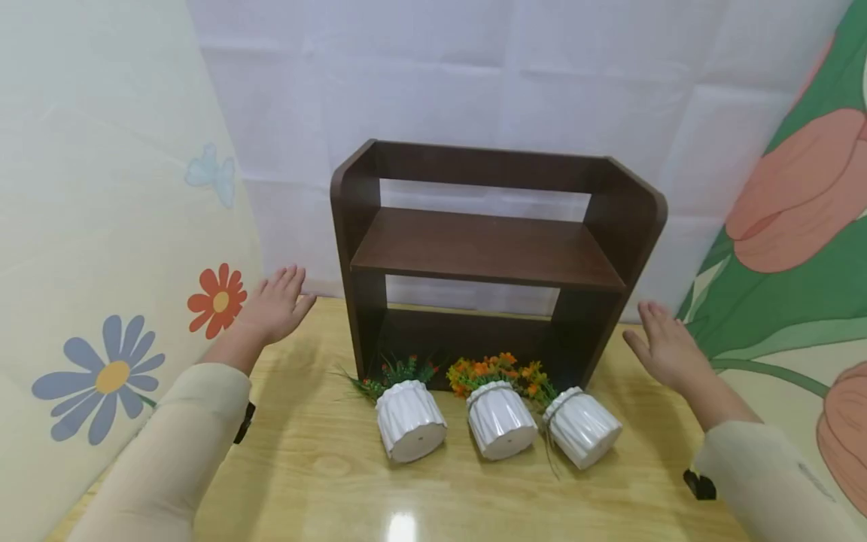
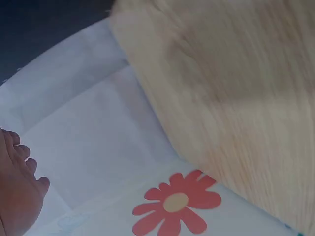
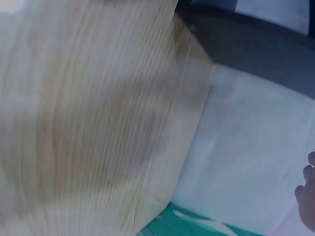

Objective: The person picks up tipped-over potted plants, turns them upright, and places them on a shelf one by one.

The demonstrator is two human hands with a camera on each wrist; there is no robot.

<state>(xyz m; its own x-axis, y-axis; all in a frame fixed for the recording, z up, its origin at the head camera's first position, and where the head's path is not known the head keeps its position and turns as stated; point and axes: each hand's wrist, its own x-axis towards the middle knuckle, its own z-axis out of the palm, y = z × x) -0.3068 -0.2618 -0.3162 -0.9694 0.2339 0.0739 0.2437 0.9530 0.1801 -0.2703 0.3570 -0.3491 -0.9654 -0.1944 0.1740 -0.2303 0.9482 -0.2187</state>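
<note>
My left hand (image 1: 274,305) is held out with straight fingers, to the left of a dark brown two-tier shelf (image 1: 488,245), and holds nothing. On the other side my right hand (image 1: 667,350), also with fingers extended and nothing in it, hovers right of the shelf. Three white fluted pots lie tipped over in front of the shelf, bases toward me. The left pot (image 1: 411,421) has green sprigs with red bits (image 1: 400,374). Orange flowers (image 1: 494,369) spill from the middle pot (image 1: 501,421), and the right pot (image 1: 582,427) leans toward them.
Everything stands on a light wooden table (image 1: 318,482). A white cloth (image 1: 447,90) hangs behind the shelf. Flower-printed panels flank it, with a red flower (image 1: 218,301) at left and pink tulips (image 1: 799,196) at right.
</note>
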